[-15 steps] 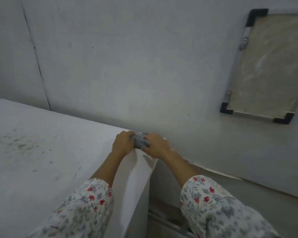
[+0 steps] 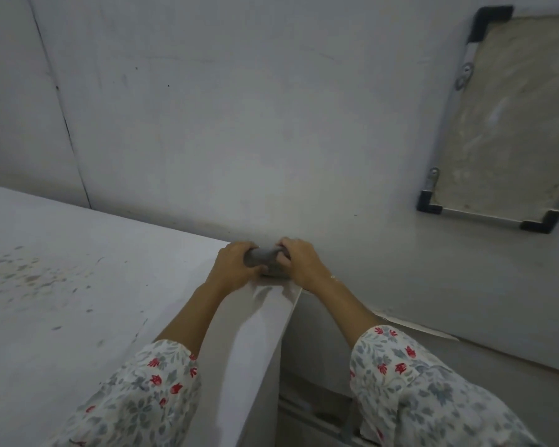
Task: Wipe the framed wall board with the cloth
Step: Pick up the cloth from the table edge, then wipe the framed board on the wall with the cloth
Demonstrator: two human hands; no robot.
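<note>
A small grey cloth [image 2: 265,257] is bunched between both hands at the far right corner of the white table [image 2: 78,301]. My left hand [image 2: 234,267] grips its left end and my right hand [image 2: 299,261] grips its right end, fingers curled round it. The framed wall board [image 2: 510,124] hangs on the wall at the upper right, well above and to the right of my hands. It has a dull, streaky beige face, a metal frame and black corner caps. Its right side runs out of view.
The grey wall [image 2: 239,124] stands right behind the table. A gap with a floor ledge [image 2: 320,408] lies to the right of the table's edge. The table top carries dark speckled stains [image 2: 23,269] at the left.
The cloth looks more drawn out between my hands, with more of it showing. Both hands stay at the table corner.
</note>
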